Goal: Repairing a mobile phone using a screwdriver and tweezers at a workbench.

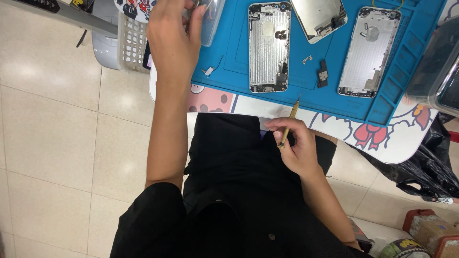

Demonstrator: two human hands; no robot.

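Observation:
My left hand [173, 38] reaches up over the table's left edge, fingers curled on a clear plastic box [211, 21] at the top of the view. My right hand [291, 145] rests near my lap, pinching a thin gold-handled screwdriver [289, 122] whose tip points up toward the table. On the blue work mat [377, 102] lie two opened silver phone housings [269, 48] [369, 50] and a detached screen part [319, 18]. Small loose parts [323, 74] lie between the housings.
A white slotted basket [130, 40] stands at the table's left corner. A dark tray [437, 67] sits at the right edge. A black plastic bag [430, 167] hangs below the table on the right. Tiled floor lies to the left.

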